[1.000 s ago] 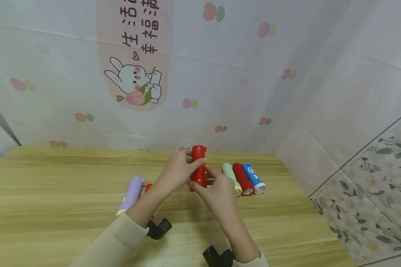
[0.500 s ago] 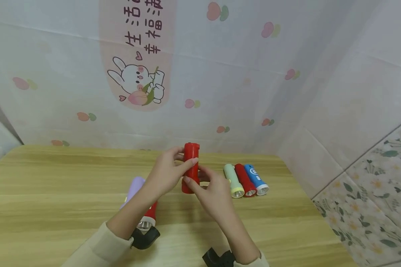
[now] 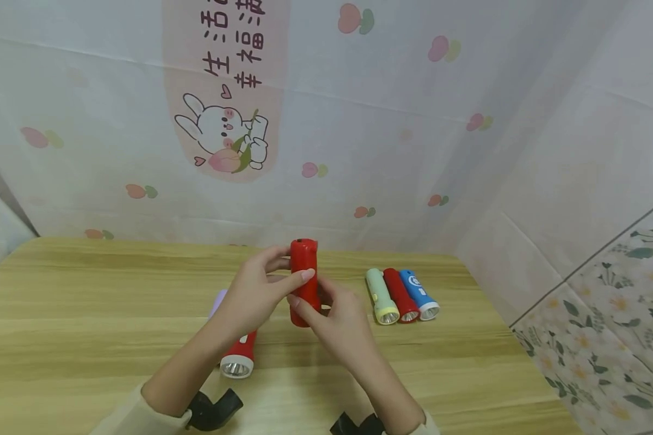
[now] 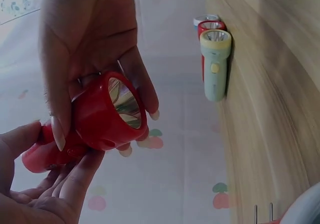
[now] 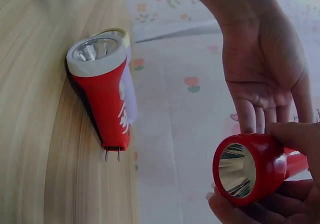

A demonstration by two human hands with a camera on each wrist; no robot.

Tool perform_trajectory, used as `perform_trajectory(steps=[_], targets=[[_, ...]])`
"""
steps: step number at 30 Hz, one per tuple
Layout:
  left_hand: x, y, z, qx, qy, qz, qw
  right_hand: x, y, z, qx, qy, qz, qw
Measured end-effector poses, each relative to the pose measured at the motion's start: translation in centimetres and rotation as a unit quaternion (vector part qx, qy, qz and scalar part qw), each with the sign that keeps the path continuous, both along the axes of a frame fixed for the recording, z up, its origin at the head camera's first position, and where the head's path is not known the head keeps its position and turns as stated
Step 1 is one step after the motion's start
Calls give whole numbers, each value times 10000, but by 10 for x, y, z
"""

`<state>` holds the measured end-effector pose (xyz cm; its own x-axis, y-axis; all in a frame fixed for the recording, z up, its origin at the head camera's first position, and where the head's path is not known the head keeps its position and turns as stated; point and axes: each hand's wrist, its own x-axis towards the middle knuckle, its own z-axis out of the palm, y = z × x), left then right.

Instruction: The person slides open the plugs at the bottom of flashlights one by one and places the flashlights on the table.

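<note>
A red flashlight (image 3: 303, 263) is held above the middle of the table, nearly upright with its lens end down. My left hand (image 3: 256, 293) grips its upper body, thumb across the front and fingers behind. My right hand (image 3: 341, 317) holds it lower, at the flared head. In the left wrist view its reflector (image 4: 125, 103) shows, with the right hand (image 4: 97, 39) around the head. In the right wrist view, the lens (image 5: 237, 170) faces the camera, and the left hand (image 5: 265, 69) reaches down from the top.
A mint green flashlight (image 3: 381, 296), a darker red one (image 3: 401, 296) and a blue one (image 3: 418, 296) lie side by side at the right. A white-rimmed red flashlight (image 5: 106, 99) with bare plug prongs and a purple one (image 5: 129, 92) lie at the left. A printed curtain (image 3: 326, 121) hangs behind.
Both hands have carried the red flashlight left and slightly nearer. The left forearm has shifted left and down, so more of the white-rimmed flashlight shows.
</note>
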<state>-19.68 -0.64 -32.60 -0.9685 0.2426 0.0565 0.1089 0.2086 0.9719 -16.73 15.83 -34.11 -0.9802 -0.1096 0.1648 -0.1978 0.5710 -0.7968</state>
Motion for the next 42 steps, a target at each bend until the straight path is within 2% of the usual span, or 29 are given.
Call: perform_trajectory(steps=[12, 19, 22, 27, 30, 42], targets=[[11, -5, 2, 369, 56, 62, 9993, 5, 3, 1, -133, -72, 155, 9998], [19, -10, 2, 253, 42, 172, 9995, 11, 2, -1, -164, -167, 473, 9986], [19, -11, 2, 145, 14, 196, 9997, 12, 1, -3, -2, -92, 581, 9983], [16, -13, 3, -140, 207, 236, 9994, 12, -1, -3, 304, -87, 682, 9972], [16, -14, 3, -150, 293, 244, 9992, 12, -1, -3, 379, -147, 724, 9965], [21, -8, 2, 19, 530, 352, 9980, 14, -4, -5, 385, -59, 364, 9986]])
